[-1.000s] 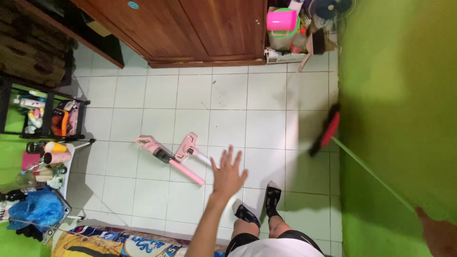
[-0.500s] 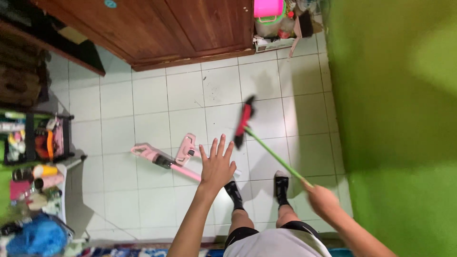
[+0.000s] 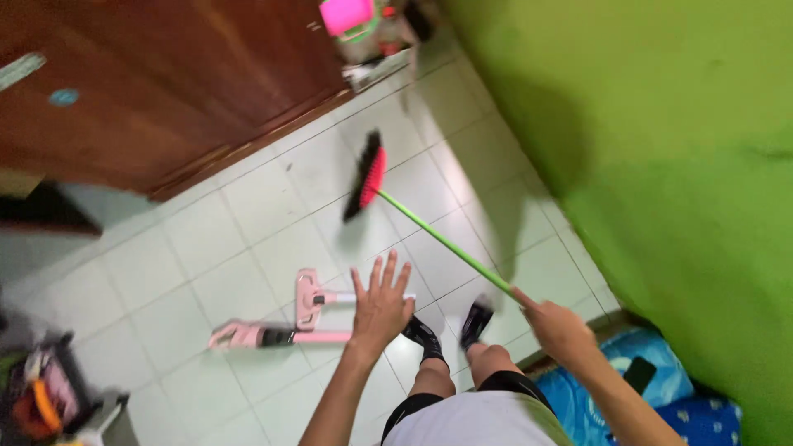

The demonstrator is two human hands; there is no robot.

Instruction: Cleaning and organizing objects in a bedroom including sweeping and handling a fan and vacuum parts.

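Note:
My right hand (image 3: 558, 328) grips the lower end of a green broom handle (image 3: 442, 241). The handle slants up and left to a red broom head with black bristles (image 3: 368, 177), held over the white tiled floor (image 3: 248, 239). My left hand (image 3: 382, 304) is raised in front of me with its fingers spread and nothing in it. Below and left of it a pink stick vacuum (image 3: 285, 326) lies flat on the tiles. My legs and black-and-white shoes (image 3: 446, 330) show beneath the hands.
A green wall (image 3: 644, 140) fills the right side. A brown wooden wardrobe (image 3: 165, 74) stands at the back, with a pink bucket (image 3: 349, 15) beside it. A cluttered rack (image 3: 41, 396) sits at the lower left, blue bedding (image 3: 652, 388) at the lower right.
The view has swung and tilted to the right. The broom head has moved away from me, towards the wardrobe. My left hand stays raised and spread.

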